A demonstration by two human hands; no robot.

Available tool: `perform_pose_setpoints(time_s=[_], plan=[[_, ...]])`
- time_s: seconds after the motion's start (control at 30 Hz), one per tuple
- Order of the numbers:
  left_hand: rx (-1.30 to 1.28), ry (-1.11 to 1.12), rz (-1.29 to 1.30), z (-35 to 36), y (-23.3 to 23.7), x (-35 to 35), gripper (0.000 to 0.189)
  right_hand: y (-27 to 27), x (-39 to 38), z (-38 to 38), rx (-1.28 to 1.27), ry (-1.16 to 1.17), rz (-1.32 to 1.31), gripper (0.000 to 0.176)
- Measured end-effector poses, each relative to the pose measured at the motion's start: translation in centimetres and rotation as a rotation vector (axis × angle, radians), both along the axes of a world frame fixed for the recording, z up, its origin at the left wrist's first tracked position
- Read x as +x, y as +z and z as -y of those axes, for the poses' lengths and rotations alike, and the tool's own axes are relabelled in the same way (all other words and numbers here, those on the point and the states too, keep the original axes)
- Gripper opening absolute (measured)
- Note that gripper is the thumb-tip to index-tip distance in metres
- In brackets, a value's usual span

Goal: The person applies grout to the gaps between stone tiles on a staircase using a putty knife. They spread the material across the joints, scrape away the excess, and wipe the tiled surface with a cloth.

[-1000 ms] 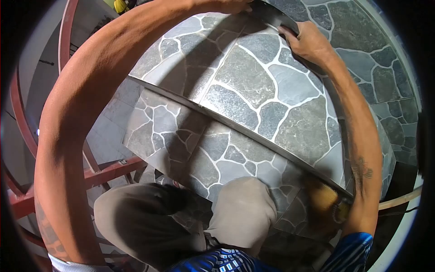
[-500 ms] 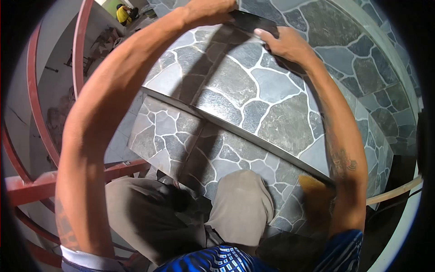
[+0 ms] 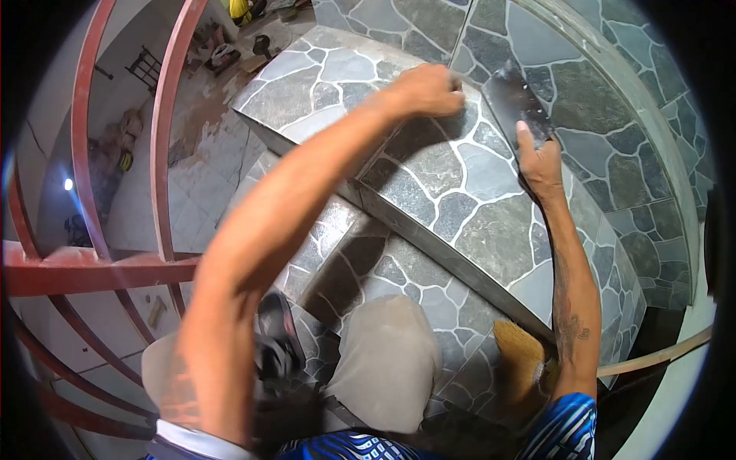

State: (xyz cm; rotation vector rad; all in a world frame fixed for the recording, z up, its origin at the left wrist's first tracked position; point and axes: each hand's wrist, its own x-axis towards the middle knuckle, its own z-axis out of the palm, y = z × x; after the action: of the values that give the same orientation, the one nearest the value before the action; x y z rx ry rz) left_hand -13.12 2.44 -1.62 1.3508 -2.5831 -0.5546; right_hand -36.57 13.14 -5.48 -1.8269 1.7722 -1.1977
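Stone-patterned tiles with pale joints cover an upper step (image 3: 491, 218) and a lower step (image 3: 402, 272), beside a red metal railing (image 3: 107, 273). On the near end of a dark flat plate (image 3: 515, 98), the grip of the right hand (image 3: 541, 162) is closed, with the thumb laid along its top face and the fingers mostly hidden beneath. Pale specks dot the plate, which slants over the far side of the upper step; whether it touches the tiles, I cannot tell. To its left, apart from the plate, the left hand (image 3: 429, 90) is curled above the same step, blurred, and whether it has hold of anything I cannot tell. Its forearm crosses the step's dark front edge (image 3: 452, 253) and casts a shadow over the tiles. Nearer the body, a yellowish brush-like thing (image 3: 517, 356) sits on the lower step, close to the right forearm. A pale trouser knee (image 3: 387, 360) juts over that step, with a dark shoe (image 3: 277, 337) to its left. Farther out, a light wooden strip (image 3: 659, 353) runs at the right, and beyond the railing lies a pale floor (image 3: 176, 188), with part of a person in yellow (image 3: 240, 10) at the top edge
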Motion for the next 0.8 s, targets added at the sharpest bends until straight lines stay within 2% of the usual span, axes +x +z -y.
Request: perform_pose_setpoints(time_s=[0.03,0.07,0.1,0.13,0.17,0.2,0.3,0.33,0.43,0.47,0.57,0.63,0.67,0.8], plan=[[0.152,-0.121,-0.096,-0.6,1.7,2.8,0.05,-0.1,0.0,0.1,-0.045,0.013,-0.015,0.026],[0.304,-0.242,-0.188,-1.3,2.9,5.6,0.044,-0.2,0.4,0.3,-0.194,0.03,-0.063,0.023],[0.072,-0.222,-0.249,-2.0,1.5,7.6,0.032,0.0,0.6,0.4,-0.174,-0.001,-0.04,0.024],[-0.059,-0.246,-0.341,-2.5,-0.1,9.8,0.029,0.2,0.8,0.3,-0.148,-0.028,-0.022,0.024],[-0.066,-0.194,-0.345,-4.0,0.2,11.9,0.027,0.6,1.0,0.1,-0.113,-0.047,-0.011,0.025],[-0.073,-0.144,-0.349,-5.5,0.5,13.6,0.025,1.5,1.1,-0.2,0.106,-0.14,-0.062,0.027],[-0.495,-0.019,-0.385,-7.8,-3.3,16.8,0.024,3.5,2.8,0.6,-0.041,-0.126,-0.07,0.029],[-0.405,0.051,-0.402,-8.2,-4.3,16.9,0.023,4.8,2.8,1.3,-0.079,-0.063,-0.215,0.032],[-0.586,0.123,-0.412,-7.9,-5.9,16.1,0.026,10.7,4.0,2.9,0.388,-0.056,-0.651,0.033],[-0.628,0.136,-0.439,-7.9,-6.1,15.8,0.028,11.7,4.2,3.5,0.501,-0.011,-0.717,0.027],[-0.466,0.189,-0.347,-7.5,-4.5,15.4,0.022,10.9,4.5,7.9,0.543,0.045,-1.056,0.031],[-0.525,0.224,-0.346,-7.0,-4.4,14.7,0.021,10.2,6.7,8.6,0.303,0.098,-1.023,0.03],[-0.541,0.235,-0.351,-7.2,-4.5,14.5,0.021,10.1,7.6,9.1,0.26,0.128,-0.981,0.029],[-0.571,0.19,-0.431,-7.1,-5.6,14.7,0.024,10.8,9.7,10.6,0.319,0.11,-0.951,0.035]])
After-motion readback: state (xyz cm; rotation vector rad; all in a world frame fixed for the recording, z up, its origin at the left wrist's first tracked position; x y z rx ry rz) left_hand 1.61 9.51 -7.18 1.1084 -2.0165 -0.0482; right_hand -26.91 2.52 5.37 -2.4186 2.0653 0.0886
